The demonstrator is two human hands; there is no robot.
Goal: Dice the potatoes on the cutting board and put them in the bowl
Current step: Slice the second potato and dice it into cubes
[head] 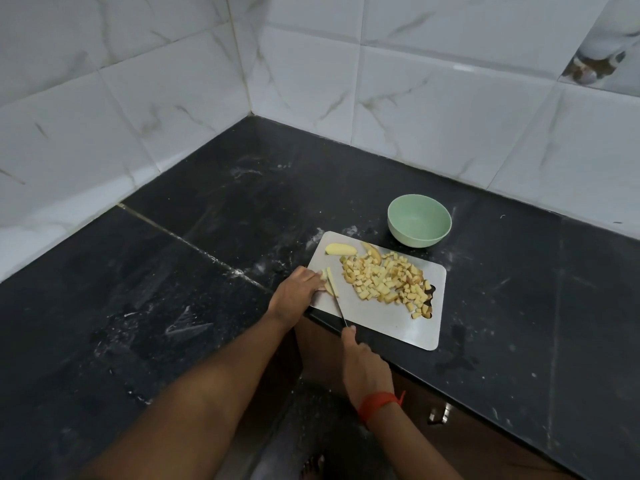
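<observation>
On the dark surface (207, 271), near its front edge, lies a pale board (381, 320); a green bowl (408, 237) stands just off the board's 1 o'clock corner, apart from it, with nothing showing inside.

Across the board from its centre towards 3 o'clock spreads a heap of dice (377, 278), yellow with some brown skin; a few lie over the handle cut-out at the 4 o'clock edge; curls of peel (369, 249) sit at the heap's 12 o'clock side. At the 11 o'clock corner rests a half potato (341, 249), apart from the heap.

At the board's 9 o'clock edge the left hand (298, 289) bends its fingers down onto some strips (329, 274) and holds them against the board. The right hand (363, 365), at 6 o'clock off the surface's edge, grips the handle of a knife (337, 303), forefinger laid along the top; the thin blade points towards 11 o'clock and meets the strips just beside the left fingertips. A red thread (379, 403) circles the right wrist.

White marbled tiles (138, 98) line the corner behind.
</observation>
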